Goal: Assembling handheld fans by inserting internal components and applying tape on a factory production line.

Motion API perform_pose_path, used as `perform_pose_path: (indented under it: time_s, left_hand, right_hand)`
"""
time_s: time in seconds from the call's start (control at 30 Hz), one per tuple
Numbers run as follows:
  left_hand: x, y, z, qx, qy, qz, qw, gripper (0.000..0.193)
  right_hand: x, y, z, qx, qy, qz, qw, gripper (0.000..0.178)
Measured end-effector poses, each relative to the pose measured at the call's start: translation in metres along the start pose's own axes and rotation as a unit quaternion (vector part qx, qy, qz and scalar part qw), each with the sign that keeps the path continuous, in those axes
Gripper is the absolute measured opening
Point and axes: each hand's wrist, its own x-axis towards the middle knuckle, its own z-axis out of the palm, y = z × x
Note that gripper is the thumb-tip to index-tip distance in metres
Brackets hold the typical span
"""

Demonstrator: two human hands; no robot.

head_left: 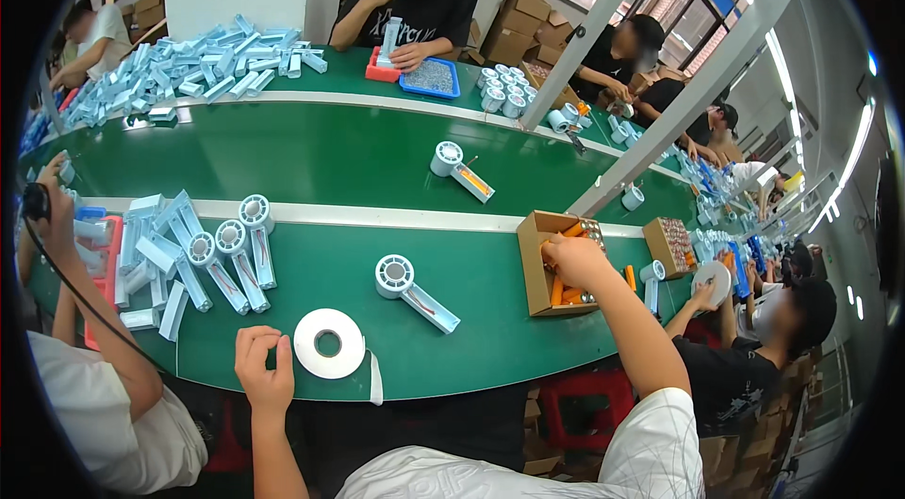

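My left hand (265, 369) hovers at the near table edge, fingers loosely bent and thumb apart, with nothing visible in it. Beside it lies a roll of white tape (309, 359), its loose end hanging over the edge. My right hand (577, 263) reaches into a cardboard box (538, 288) of orange cylindrical batteries (556, 291). Its fingertips are partly hidden among them, so a grip cannot be made out. Between my hands lies a light-blue fan body (429, 308) with a round grille head and an open handle showing thin wires.
Several similar fan bodies (230, 237) and loose blue shells (160, 251) lie at left. Another fan body (471, 182) with an orange battery rests on the green belt (330, 155). A metal post (603, 193) rises beyond the box. Co-workers sit on both sides and opposite.
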Motion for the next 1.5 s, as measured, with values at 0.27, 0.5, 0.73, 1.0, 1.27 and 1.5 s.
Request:
perform_pose_path:
  time_s: [0.27,0.5,0.73,1.0,1.27,1.5]
  left_hand:
    - [-0.006,0.005,0.003,0.026,0.017,0.031,0.999,0.008]
    - [-0.019,0.032,-0.014,0.018,0.044,0.103,0.994,0.011]
    - [-0.035,0.149,0.045,-0.416,-0.278,-0.169,0.849,0.040]
    - [-0.069,0.134,0.067,-0.444,-0.413,-0.301,0.736,0.035]
    - [-0.070,0.141,0.065,-0.420,-0.349,-0.296,0.783,0.033]
    - [-0.067,0.136,0.063,-0.419,-0.349,-0.263,0.796,0.039]
  right_hand:
    - [-0.021,0.025,-0.001,0.228,0.166,-0.023,0.959,0.029]
    - [-0.082,-0.012,-0.027,0.713,0.292,0.003,0.638,0.026]
    - [-0.125,-0.117,-0.023,0.671,0.127,-0.271,0.678,0.037]
    - [-0.125,-0.205,0.012,0.869,0.016,-0.128,0.478,0.046]
    - [-0.131,-0.226,0.024,0.911,0.052,-0.124,0.390,0.053]
    - [-0.131,-0.218,0.005,0.686,0.133,-0.228,0.678,0.055]
